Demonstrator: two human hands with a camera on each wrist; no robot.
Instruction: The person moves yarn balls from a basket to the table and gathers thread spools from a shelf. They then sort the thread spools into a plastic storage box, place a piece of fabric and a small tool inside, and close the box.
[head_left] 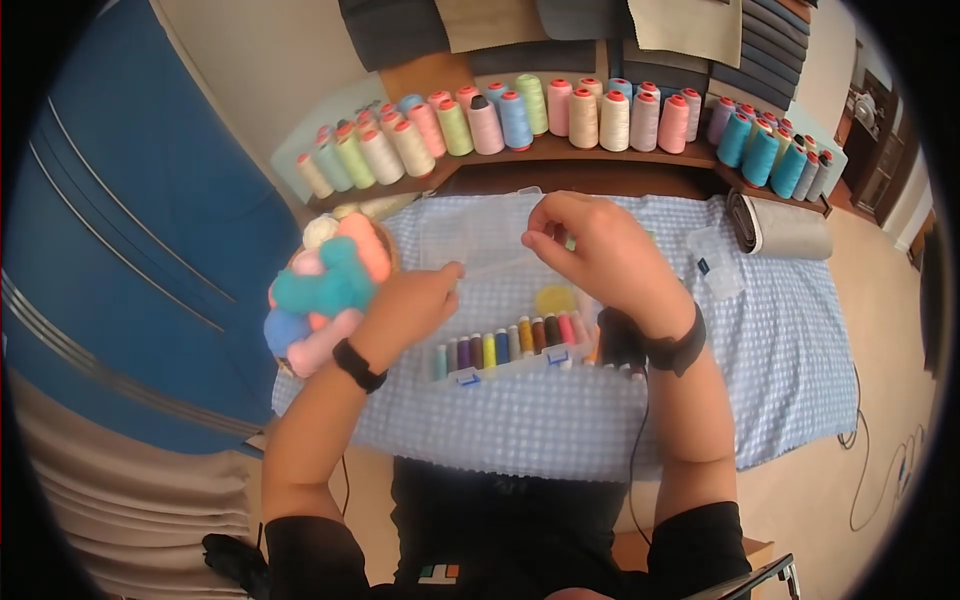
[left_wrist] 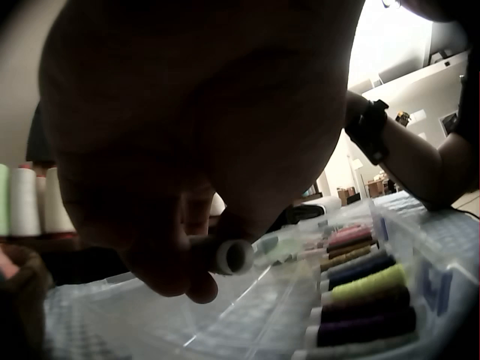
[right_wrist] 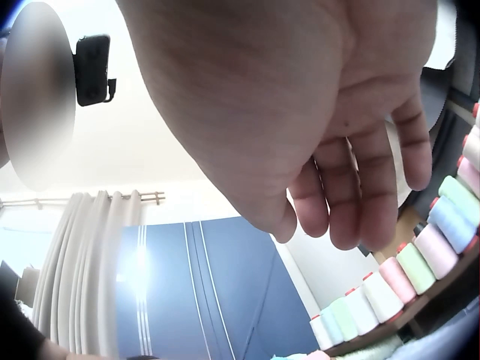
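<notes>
My left hand (head_left: 410,305) is over the left part of a clear plastic box (head_left: 510,371) on the checked cloth. In the left wrist view, its fingers and thumb pinch a small thread spool (left_wrist: 234,256) with a pale, hollow end; the thread itself is in shadow. Several small spools (head_left: 502,345) of many colours stand in a row along the box's front, near two blue latches. The box's clear lid (head_left: 465,235) lies back behind it. Higher and to the right, my right hand (head_left: 600,250) hovers with loosely bent fingers and holds nothing in the right wrist view.
A basket of yarn balls (head_left: 335,280) stands at the left. Large thread cones (head_left: 515,120) line the raised shelf behind. Rightward lie a small clear case (head_left: 718,268) and a rolled grey fabric (head_left: 790,228). A yellow round thing (head_left: 555,299) is behind the spool row.
</notes>
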